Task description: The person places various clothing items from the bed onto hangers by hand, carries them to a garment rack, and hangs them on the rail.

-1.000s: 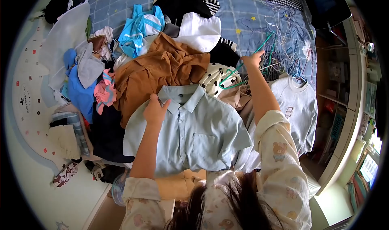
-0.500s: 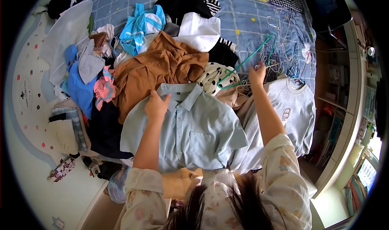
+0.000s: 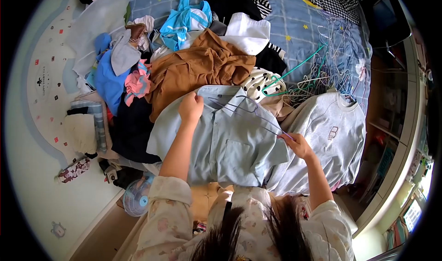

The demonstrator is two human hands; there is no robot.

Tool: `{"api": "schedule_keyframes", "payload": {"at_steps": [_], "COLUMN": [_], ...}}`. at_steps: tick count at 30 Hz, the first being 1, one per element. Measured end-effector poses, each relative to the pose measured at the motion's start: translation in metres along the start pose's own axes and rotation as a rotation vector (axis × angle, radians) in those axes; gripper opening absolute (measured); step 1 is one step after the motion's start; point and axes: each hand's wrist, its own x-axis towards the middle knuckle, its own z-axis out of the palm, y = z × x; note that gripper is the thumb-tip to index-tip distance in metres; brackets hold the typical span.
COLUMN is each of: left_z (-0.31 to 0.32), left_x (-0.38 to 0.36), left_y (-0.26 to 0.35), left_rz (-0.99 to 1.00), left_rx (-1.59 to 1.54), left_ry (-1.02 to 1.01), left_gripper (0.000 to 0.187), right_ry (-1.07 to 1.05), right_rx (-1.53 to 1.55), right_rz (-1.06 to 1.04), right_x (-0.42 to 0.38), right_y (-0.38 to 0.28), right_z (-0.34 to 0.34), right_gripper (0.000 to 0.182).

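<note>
A light blue-green short-sleeved button shirt [image 3: 218,141] lies front up before me, with its collar toward the far side. My left hand [image 3: 191,107] is closed on the shirt beside the left of its collar. In my right hand [image 3: 297,144] is one end of a thin dark purplish wire clothes hanger [image 3: 260,116]. The hanger slants across the shirt, its hook near the collar and its other end by the neck opening. A grey sweatshirt [image 3: 317,134] lies just right of the shirt and my right hand.
Many tangled wire hangers [image 3: 338,65] lie at the right, a green hanger [image 3: 294,72] among them. Beyond the shirt are a brown garment [image 3: 198,72], a white garment [image 3: 248,33] and a bright blue top [image 3: 184,24]. A small fan [image 3: 136,199] stands lower left.
My right hand has come back from the hanger pile toward the shirt, bringing a wire hanger. My left hand has shifted up by the collar. The whole view has moved slightly.
</note>
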Motion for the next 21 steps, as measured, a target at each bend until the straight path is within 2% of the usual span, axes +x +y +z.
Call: {"api": "schedule_keyframes", "payload": {"at_steps": [5,8,9,10,12,13,14,16,17,20,21], "left_z": [-0.038,-0.077,-0.089,-0.103,-0.129,-0.144,-0.159,-0.189,-0.197,-0.191,-0.198], "left_x": [-0.055,-0.108,-0.125,-0.14,-0.169,-0.18,-0.187,-0.196,-0.2,-0.216,-0.227], "left_y": [0.013,0.03,0.032,0.033,0.029,0.02,0.011,0.008,0.001,-0.052,-0.051], "left_rz": [0.243,0.415,0.558,0.715,0.882,0.911,0.887,0.86,0.894,0.915,0.961], "left_rx": [-0.082,-0.22,-0.31,-0.251,-0.194,-0.12,-0.101,0.02,0.129,0.203,0.152], "left_ry": [-0.007,-0.029,0.0,-0.004,0.1,0.162,0.25,0.313,0.314,0.159,0.242], "left_gripper": [0.017,0.015,0.014,0.01,0.008,0.018,0.032,0.04,0.034,0.027,0.02], "right_ry": [-0.019,-0.123,-0.154,-0.183,-0.241,-0.288,-0.31,-0.356,-0.343,-0.317,-0.455], "right_rx": [-0.126,-0.111,-0.064,-0.037,0.02,-0.027,-0.016,0.006,-0.027,0.075,0.26], "right_rz": [-0.104,-0.157,-0.233,-0.247,-0.272,-0.214,-0.242,-0.295,-0.346,-0.367,-0.394], "right_x": [0.007,0.013,0.023,0.019,0.012,0.005,-0.003,-0.02,-0.029,-0.048,-0.055], "right_y": [-0.02,-0.042,-0.029,-0.037,-0.053,-0.06,-0.066,-0.073,-0.075,-0.066,-0.063], "right_z": [0.003,0.023,0.035,0.044,0.068,0.072,0.078,0.094,0.1,0.113,0.103], "right_gripper": [0.023,0.024,0.024,0.023,0.023,0.025,0.025,0.025,0.026,0.032,0.052]}}
